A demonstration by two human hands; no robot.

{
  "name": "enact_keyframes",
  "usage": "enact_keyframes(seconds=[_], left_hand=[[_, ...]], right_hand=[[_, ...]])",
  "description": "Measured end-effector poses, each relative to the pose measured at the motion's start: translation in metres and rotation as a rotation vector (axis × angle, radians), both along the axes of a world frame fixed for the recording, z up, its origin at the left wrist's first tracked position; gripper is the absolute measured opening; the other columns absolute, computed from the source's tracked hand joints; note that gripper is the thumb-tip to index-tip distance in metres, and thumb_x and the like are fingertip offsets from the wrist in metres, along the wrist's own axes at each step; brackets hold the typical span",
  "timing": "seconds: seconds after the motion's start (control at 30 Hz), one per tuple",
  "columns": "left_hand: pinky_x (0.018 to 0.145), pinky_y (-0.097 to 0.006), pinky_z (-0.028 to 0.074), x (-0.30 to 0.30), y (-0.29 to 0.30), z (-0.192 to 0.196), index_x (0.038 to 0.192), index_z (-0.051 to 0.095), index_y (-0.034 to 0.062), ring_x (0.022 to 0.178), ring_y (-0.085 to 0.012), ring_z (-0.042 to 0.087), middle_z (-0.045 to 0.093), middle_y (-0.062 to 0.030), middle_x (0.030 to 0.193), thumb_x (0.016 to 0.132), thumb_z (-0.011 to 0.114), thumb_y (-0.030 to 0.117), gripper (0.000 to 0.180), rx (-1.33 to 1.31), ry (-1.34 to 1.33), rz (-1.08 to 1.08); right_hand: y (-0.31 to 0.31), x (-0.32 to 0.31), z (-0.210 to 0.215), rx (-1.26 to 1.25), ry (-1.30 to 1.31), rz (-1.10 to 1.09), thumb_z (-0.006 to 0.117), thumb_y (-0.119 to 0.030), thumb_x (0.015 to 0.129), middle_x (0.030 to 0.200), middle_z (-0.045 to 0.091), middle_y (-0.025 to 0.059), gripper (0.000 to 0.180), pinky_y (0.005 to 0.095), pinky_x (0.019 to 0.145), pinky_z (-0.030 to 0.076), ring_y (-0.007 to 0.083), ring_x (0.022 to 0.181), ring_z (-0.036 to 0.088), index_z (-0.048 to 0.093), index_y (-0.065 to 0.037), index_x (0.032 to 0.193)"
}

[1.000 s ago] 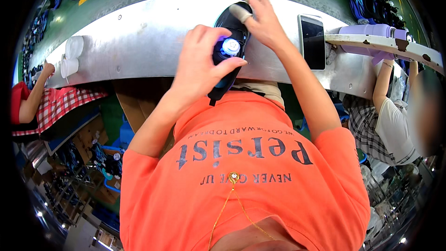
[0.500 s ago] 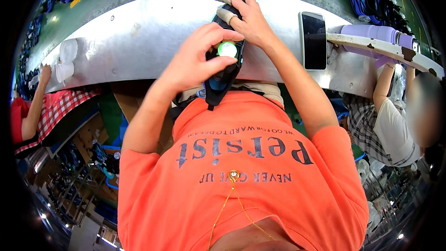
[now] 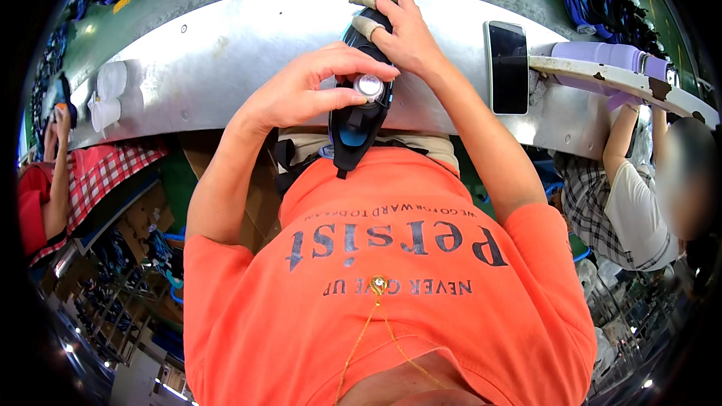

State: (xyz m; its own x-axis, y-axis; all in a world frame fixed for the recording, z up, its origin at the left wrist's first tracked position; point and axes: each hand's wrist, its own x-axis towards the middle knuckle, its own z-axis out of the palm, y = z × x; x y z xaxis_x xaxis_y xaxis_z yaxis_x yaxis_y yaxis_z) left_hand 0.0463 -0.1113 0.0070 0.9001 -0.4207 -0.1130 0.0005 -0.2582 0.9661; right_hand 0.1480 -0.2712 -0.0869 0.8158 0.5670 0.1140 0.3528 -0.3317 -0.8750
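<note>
— The left hand (image 3: 308, 79) is coming at the dark shoe (image 3: 348, 120) side-on, thumb and fingers bracketing its round dial (image 3: 369, 88)!
— Pinching tight?
— Can't tell! The right hand (image 3: 410, 43) is gripping the toe, presumably steadying it.
— And the shoe?
— It's lying on the metal bench (image 3: 226, 53), toe pointing away, heel end reaching past the near edge, probably keeping that dial handy.
</note>
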Motion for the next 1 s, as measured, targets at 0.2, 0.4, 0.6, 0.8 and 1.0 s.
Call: enact_keyframes(seconds=[0.2,0.4,0.6,0.8,1.0], left_hand=[[0.091,-0.034,0.04,-0.009,-0.018,0.011,0.106,0.059,0.005,0.107,-0.024,0.049,0.056,-0.0057,0.115,0.069,0.077,0.019,0.044,0.336,-0.123,0.244],[0.098,-0.036,0.037,0.004,-0.01,-0.003,0.101,0.062,0.005,0.111,-0.026,0.049,0.059,-0.0071,0.107,0.072,0.072,0.017,0.033,0.18,-0.148,0.076],[0.106,-0.039,0.033,0.04,0.018,-0.013,0.11,0.064,0.0057,0.123,-0.0264,0.046,0.06,-0.005,0.119,0.077,0.067,0.015,0.035,-0.016,-0.014,-0.335],[0.091,-0.029,0.044,-0.015,0.006,-0.002,0.107,0.062,-0.0003,0.107,-0.018,0.056,0.06,-0.0122,0.117,0.088,0.056,0.009,0.022,-0.037,-0.017,0.34],[0.079,-0.027,0.05,-0.063,-0.013,0.007,0.101,0.065,-0.0048,0.084,-0.0135,0.062,0.066,-0.0089,0.1,0.095,0.052,0.013,0.023,-0.368,0.528,0.574]], right_hand=[[0.001,0.005,-0.009,0.026,0.005,-0.016,0.065,-0.031,0.079,0.11,0.053,0.0166,0.037,0.0437,0.094,0.041,0.0356,0.106,0.048,0.066,-0.019,0.114],[-0.001,0.009,-0.006,-0.008,-0.005,-0.004,0.064,-0.028,0.08,0.11,0.052,0.0156,0.037,0.0402,0.095,0.041,0.0334,0.106,0.048,0.065,-0.017,0.116],[0.002,0.012,0.003,-0.032,0.025,0.032,0.061,-0.019,0.083,0.112,0.05,0.0157,0.037,0.0366,0.098,0.04,0.0304,0.11,0.048,0.062,-0.012,0.119],[-0.007,0.006,0.006,0.06,-0.228,-0.212,0.062,-0.021,0.086,0.12,0.049,0.0218,0.03,0.0422,0.099,0.037,0.0364,0.114,0.045,0.064,-0.014,0.115],[-0.032,-0.031,0.028,0.033,-0.29,-0.038,0.067,-0.026,0.083,0.124,0.047,0.0238,0.041,0.0441,0.097,0.038,0.0384,0.113,0.046,0.06,-0.014,0.122]])
